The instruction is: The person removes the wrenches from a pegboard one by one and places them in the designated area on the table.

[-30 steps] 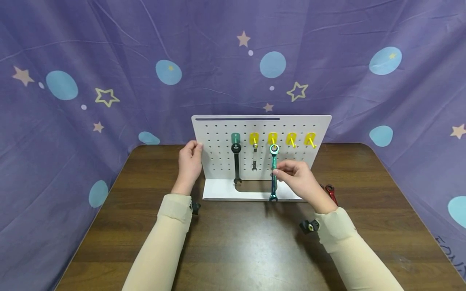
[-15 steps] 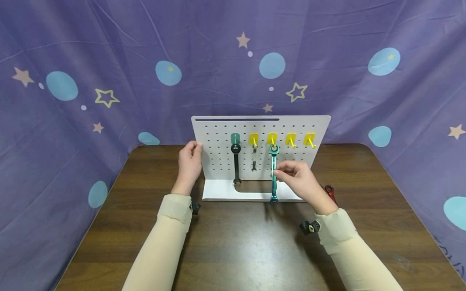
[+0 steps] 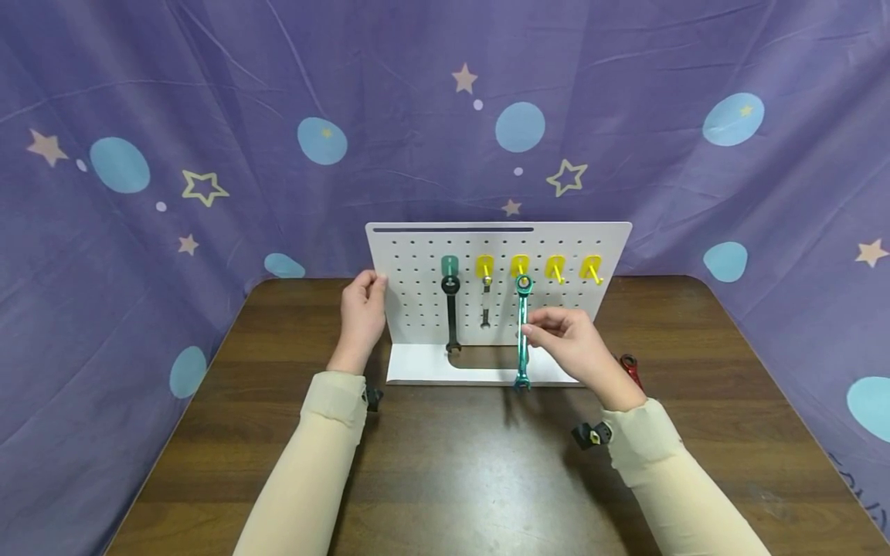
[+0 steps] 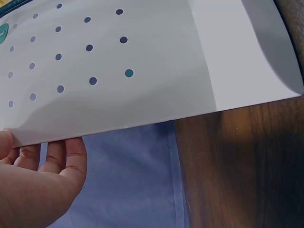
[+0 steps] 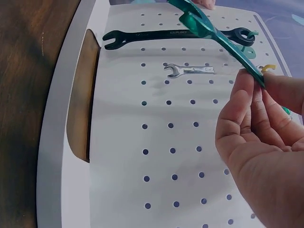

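My right hand (image 3: 563, 340) pinches a shiny green combination wrench (image 3: 523, 332) between thumb and fingertips. The wrench hangs upright, its ring end at the tip of the middle yellow hook (image 3: 520, 268); whether the ring encircles the hook cannot be told. In the right wrist view, its open end (image 5: 194, 23) leans away from the board. My left hand (image 3: 363, 309) grips the side edge of the white pegboard (image 3: 417, 309), and in the left wrist view its fingers (image 4: 71, 161) curl around that edge. A black wrench (image 3: 452, 316) and a small silver wrench (image 3: 485, 305) hang left of the green one.
The black wrench hangs from a green hook (image 3: 450, 265). Two yellow hooks (image 3: 555, 269) to the right carry nothing. A red wrench (image 3: 630, 369) lies on the wooden table (image 3: 445, 463), partly behind my right forearm. A purple curtain (image 3: 417, 93) stands behind the board.
The green wrench has turned slightly in my right fingers, and its lower end has come a little lower in the head view. My left hand holds its place on the board.
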Motion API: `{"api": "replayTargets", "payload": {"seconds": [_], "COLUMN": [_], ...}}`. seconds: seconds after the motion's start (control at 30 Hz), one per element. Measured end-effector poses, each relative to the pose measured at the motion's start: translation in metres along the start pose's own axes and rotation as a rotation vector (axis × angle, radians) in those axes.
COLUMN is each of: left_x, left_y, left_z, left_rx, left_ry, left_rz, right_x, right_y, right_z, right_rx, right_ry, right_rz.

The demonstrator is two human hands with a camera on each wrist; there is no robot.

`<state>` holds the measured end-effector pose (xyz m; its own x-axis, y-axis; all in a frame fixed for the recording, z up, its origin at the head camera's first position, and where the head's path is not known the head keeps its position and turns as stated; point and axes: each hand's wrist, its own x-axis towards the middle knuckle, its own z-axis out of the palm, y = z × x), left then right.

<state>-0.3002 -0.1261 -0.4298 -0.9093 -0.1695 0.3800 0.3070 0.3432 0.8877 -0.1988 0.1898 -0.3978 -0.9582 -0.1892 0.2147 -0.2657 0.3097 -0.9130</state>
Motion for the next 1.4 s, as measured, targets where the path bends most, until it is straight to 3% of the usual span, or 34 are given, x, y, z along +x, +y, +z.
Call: {"api": "replayTargets", "payload": {"seconds": [0.27, 0.63, 1.13, 1.4], "left_x": [-0.001, 0.000, 0.000, 0.001], "left_y": [-0.001, -0.001, -0.001, -0.002], "left_z": [0.000, 0.001, 0.000, 0.001], "left_rx": [0.004, 0.008, 0.003, -0.005], "left_ry": [-0.001, 0.001, 0.013, 0.014], "left_rz": [0.005, 0.000, 0.020, 0.014], "right_x": [0.000, 0.004, -0.003, -0.004], "right_y": [-0.003, 0.033, 0.027, 0.038], "right_z": [-0.001, -0.004, -0.006, -0.008], "right_rx": [-0.003, 0.003, -0.008, 0.005], "right_ry": [0.003, 0.009, 0.023, 0.039], "right_rz": [0.005, 0.009, 0.008, 0.016]}}
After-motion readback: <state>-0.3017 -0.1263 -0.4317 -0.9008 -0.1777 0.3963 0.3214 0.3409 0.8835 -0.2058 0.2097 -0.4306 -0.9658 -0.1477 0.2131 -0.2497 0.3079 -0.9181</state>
